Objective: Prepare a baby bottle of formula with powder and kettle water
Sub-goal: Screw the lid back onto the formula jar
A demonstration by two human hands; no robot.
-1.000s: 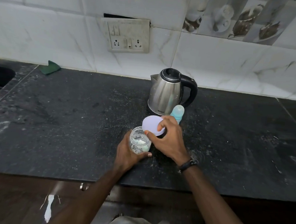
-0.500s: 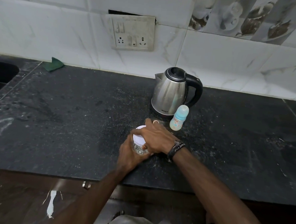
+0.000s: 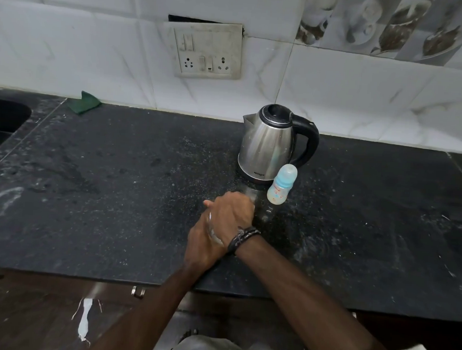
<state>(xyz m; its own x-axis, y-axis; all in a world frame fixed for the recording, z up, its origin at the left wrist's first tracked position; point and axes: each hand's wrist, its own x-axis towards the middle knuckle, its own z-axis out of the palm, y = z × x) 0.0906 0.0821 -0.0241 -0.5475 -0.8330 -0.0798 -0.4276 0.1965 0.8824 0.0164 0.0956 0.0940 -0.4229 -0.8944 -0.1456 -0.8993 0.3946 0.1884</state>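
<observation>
The baby bottle (image 3: 280, 185) stands upright on the black stone counter (image 3: 115, 194), its long axis running straight up, the clear capped top pointing at the ceiling and leaning a touch toward the wall in this wide view. It sits just in front of the steel kettle (image 3: 269, 147), at the kettle's right front, so close the two seem to touch at the base, though I cannot be sure. The kettle's spout points left, its black handle right, lid shut.

Nearer the counter's edge, both hands are stacked over the powder jar (image 3: 212, 231). The right hand (image 3: 230, 211), with a dark braided band (image 3: 243, 236) at the wrist, lies on top, palm down, fingers curled over where the lid would be; the lid itself is wholly covered. The left hand (image 3: 202, 244) wraps around the jar's side from below, clasping it. Only a thin sliver of clear jar wall shows between them, so what is inside cannot be made out. The right fingertips are blurred.

Against the tiled wall hangs a switch and socket plate (image 3: 208, 53). A green scrub pad (image 3: 85, 102) lies at the back left, and a dark sink (image 3: 3, 123) is cut off by the left edge.
</observation>
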